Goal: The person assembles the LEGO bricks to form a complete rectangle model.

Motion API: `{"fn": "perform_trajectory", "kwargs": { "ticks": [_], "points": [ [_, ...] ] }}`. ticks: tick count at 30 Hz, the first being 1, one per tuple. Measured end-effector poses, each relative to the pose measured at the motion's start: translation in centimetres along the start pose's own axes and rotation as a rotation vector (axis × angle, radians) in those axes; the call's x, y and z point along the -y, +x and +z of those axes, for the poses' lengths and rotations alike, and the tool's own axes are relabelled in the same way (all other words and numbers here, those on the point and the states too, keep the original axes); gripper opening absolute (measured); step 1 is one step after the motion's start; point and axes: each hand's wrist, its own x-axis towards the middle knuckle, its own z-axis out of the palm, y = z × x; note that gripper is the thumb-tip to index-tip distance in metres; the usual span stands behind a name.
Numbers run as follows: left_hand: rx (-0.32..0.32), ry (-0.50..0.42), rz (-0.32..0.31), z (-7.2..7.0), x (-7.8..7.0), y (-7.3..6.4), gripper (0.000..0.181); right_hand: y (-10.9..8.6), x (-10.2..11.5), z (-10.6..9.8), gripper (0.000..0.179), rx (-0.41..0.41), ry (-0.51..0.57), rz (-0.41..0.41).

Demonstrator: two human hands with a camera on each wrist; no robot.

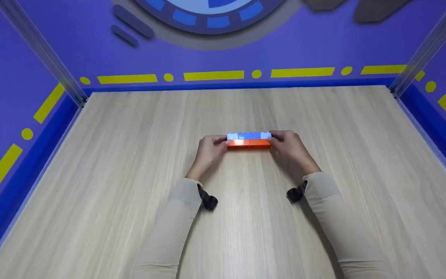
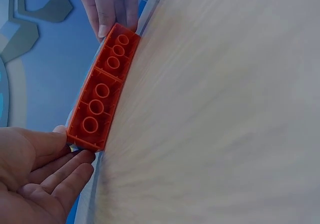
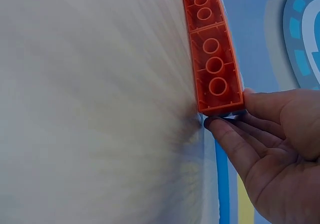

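Two orange toy building bricks (image 1: 239, 144) sit end to end in one row. On top of them, in the head view, lie a blue brick (image 1: 249, 136) in the middle and a light blue piece (image 1: 232, 136) at each end. My left hand (image 1: 208, 152) pinches the left end of this joined block between thumb and fingers. The right end is pinched by my right hand (image 1: 292, 150). Both wrist views show the hollow underside (image 2: 96, 106) of the orange bricks with its round tubes, so the block is raised off the table and tipped.
The pale wood-grain tabletop (image 1: 130, 162) spreads under both forearms. Purple-blue panels with yellow marks (image 1: 213, 75) rise behind it and along both sides, with metal posts (image 1: 48, 50) at the back corners. A small black device (image 1: 208, 201) is strapped at each wrist.
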Motion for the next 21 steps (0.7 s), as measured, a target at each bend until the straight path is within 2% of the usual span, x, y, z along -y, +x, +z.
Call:
{"fn": "perform_trajectory", "kwargs": {
  "ticks": [7,13,21],
  "points": [
    [0.020,0.029,-0.007,0.03,0.07,0.16,0.031,0.28,0.02,0.03,0.044,-0.012,0.010,0.016],
    [0.026,-0.005,-0.016,-0.04,0.11,0.03,0.032,0.41,0.02,0.15,0.043,-0.030,-0.012,0.018],
    [0.041,-0.037,-0.028,0.08,0.09,0.02,0.035,0.56,0.30,0.12,0.041,-0.063,-0.065,-0.041]
  ]
}}
